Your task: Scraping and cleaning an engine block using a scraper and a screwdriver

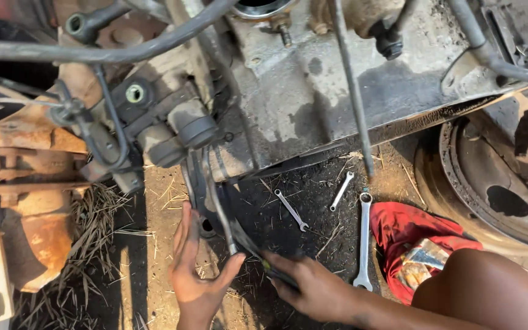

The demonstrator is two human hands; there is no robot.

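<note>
Outdoors, oily dirt ground [313, 214] under machinery: left hand [200, 275] fingers spread wide, right hand [313, 287] fingers gripping a dark tool [255, 247].

Bare dirt ground [154, 256] under you — dark oily soil in the middle, dry straw [96, 211] at the left. Three spanners lie on it: one [291, 210], a small one [341, 190], a long one [363, 239] — beside a red cloth [401, 227]. A wheel [490, 195] rests at right.

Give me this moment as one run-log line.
left hand: open, beside bent metal pipe | right hand: gripping dark tool | ground: three wrenches, red cloth
</note>
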